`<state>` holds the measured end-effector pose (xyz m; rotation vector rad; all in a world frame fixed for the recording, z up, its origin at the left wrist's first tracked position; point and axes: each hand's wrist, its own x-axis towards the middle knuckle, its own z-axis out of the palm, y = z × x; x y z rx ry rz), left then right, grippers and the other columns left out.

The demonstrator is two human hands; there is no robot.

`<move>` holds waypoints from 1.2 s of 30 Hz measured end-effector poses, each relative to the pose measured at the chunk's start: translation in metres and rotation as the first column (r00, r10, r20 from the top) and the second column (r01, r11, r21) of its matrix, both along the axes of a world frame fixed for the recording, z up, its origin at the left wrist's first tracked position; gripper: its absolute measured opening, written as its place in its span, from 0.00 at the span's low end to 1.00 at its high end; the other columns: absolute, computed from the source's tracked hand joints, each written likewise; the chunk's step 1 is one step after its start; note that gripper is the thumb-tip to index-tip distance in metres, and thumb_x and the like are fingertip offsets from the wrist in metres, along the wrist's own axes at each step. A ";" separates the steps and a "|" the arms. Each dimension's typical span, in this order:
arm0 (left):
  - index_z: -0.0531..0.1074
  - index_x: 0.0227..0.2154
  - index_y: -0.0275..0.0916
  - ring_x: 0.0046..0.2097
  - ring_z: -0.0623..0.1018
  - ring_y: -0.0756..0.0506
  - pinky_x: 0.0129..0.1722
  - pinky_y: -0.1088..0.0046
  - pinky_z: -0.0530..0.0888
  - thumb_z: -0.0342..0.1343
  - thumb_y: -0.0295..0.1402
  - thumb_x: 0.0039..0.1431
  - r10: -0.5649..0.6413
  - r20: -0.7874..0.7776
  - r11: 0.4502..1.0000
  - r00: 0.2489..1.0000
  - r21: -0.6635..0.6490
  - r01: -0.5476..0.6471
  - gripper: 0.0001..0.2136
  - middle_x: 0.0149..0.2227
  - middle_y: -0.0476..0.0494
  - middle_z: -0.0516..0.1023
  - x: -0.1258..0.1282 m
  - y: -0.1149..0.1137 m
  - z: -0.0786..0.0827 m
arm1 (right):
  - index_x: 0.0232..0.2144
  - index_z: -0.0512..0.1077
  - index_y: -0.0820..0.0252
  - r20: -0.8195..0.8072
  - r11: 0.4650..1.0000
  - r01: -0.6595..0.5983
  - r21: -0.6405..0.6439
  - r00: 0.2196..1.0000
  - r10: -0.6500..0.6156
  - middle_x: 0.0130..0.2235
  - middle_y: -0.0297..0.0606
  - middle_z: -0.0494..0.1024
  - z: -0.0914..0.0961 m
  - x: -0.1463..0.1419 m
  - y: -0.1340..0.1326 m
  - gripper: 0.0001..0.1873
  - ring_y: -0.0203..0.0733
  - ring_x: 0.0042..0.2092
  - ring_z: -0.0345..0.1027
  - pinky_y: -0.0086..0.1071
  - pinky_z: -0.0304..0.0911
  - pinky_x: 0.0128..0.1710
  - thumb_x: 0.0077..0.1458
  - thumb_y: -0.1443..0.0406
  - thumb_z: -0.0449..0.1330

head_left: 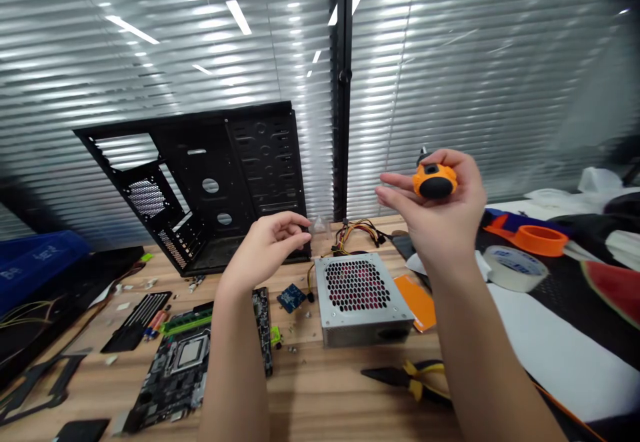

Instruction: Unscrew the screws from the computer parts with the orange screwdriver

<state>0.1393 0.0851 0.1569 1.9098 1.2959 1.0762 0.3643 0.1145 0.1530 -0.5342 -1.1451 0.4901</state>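
My right hand point(453, 209) is raised on the right, wrapped round an orange and black screwdriver point(435, 181) whose black butt end faces me. Its thumb and index finger reach out to the left. In front of the lower right edge of a black computer case point(260, 162), my left hand point(270, 245) is closed with thumb and fingertips drawn together. Whatever is between them is too small or hidden to make out. A silver power supply point(360, 295) lies between my forearms, its cables point(363, 232) bunched behind. My left forearm covers part of a motherboard point(175, 362).
Yellow-black pliers point(415, 379) lie in front of the power supply. A small blue circuit board point(291, 297) and a black screwdriver bit set point(137, 322) are on the wooden table point(320, 395). Clear tape point(517, 269) and an orange ring point(540, 239) sit right. Window blinds rise behind.
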 end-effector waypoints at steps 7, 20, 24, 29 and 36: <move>0.76 0.32 0.37 0.34 0.77 0.46 0.35 0.72 0.73 0.58 0.38 0.57 0.019 -0.047 1.000 0.999 0.015 -0.018 0.09 0.30 0.44 0.78 -0.007 -0.001 0.001 | 0.40 0.63 0.49 0.023 1.000 0.018 0.015 1.000 -0.018 0.39 0.31 0.69 -0.004 0.012 0.005 0.25 0.47 0.43 0.77 0.43 0.78 0.40 0.43 0.69 0.71; 0.76 0.30 0.38 0.34 0.77 0.45 0.36 0.71 0.70 0.59 0.40 0.54 0.246 -0.079 0.969 0.966 0.025 -0.245 0.10 0.28 0.45 0.78 -0.039 0.002 -0.003 | 0.37 0.65 0.49 -0.005 0.995 0.084 0.059 0.996 -0.084 0.42 0.32 0.67 -0.001 0.030 0.007 0.25 0.48 0.42 0.77 0.43 0.77 0.37 0.40 0.71 0.71; 0.76 0.27 0.38 0.33 0.77 0.45 0.35 0.71 0.69 0.60 0.41 0.51 0.363 -0.092 0.932 0.927 0.029 -0.362 0.10 0.27 0.45 0.78 -0.054 0.005 -0.007 | 0.35 0.65 0.51 -0.078 0.997 0.077 0.028 0.994 -0.075 0.41 0.32 0.66 0.001 0.032 0.008 0.25 0.48 0.41 0.77 0.40 0.77 0.34 0.36 0.73 0.71; 0.79 0.27 0.39 0.32 0.77 0.43 0.31 0.72 0.68 0.60 0.40 0.49 0.410 -0.182 0.905 0.894 -0.043 -0.424 0.10 0.27 0.45 0.79 -0.064 0.008 -0.012 | 0.36 0.65 0.49 -0.033 0.998 0.063 0.028 0.998 -0.062 0.41 0.32 0.67 -0.001 0.030 0.009 0.26 0.48 0.41 0.77 0.41 0.78 0.36 0.37 0.72 0.72; 0.74 0.53 0.42 0.40 0.78 0.43 0.39 0.69 0.73 0.56 0.37 0.56 0.358 -0.162 0.934 0.920 0.084 -0.348 0.21 0.53 0.40 0.77 -0.036 0.006 -0.006 | 0.38 0.64 0.49 0.032 1.000 0.022 0.009 0.999 -0.023 0.41 0.33 0.68 -0.002 0.014 0.008 0.25 0.48 0.43 0.76 0.43 0.77 0.37 0.40 0.69 0.71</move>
